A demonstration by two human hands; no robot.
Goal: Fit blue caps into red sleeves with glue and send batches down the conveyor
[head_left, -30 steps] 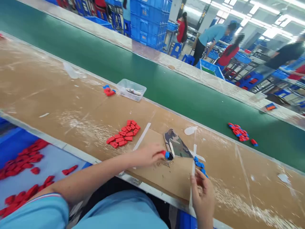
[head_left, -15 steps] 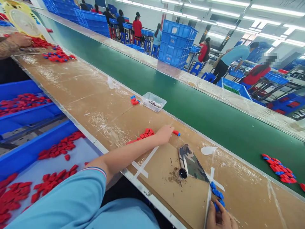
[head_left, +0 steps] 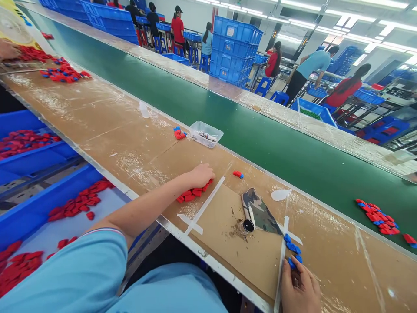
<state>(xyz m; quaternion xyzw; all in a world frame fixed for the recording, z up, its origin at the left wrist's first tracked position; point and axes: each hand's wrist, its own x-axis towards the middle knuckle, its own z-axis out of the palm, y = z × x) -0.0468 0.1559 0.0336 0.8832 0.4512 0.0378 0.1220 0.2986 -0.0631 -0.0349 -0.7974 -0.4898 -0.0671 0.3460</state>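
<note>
My left hand (head_left: 201,175) is over the far end of a cluster of small red pieces (head_left: 190,194). Its fingers bend down onto them, and the fingertips are hidden, so whether one is gripped does not show. Low on the right, my right hand (head_left: 301,284) pinches a small blue piece (head_left: 295,262) between thumb and fingers. More blue pieces (head_left: 292,246) lie just beyond it. A joined red-and-blue piece (head_left: 238,174) rests alone on the bench. Between my hands, a camouflage-patterned fixture (head_left: 262,213) with a dark round end stands on a taped brown board (head_left: 224,234).
A green conveyor belt (head_left: 260,143) runs behind the bench, carrying red-and-blue pieces (head_left: 379,217). A clear tray (head_left: 206,134) sits near the belt edge. Blue bins (head_left: 78,178) of red pieces are at left. Another person's hand (head_left: 8,50) is at far left.
My left hand has moved left from the red-and-blue piece, now lying free, to the red cluster. My right hand stays at the blue pieces. The view has shifted slightly.
</note>
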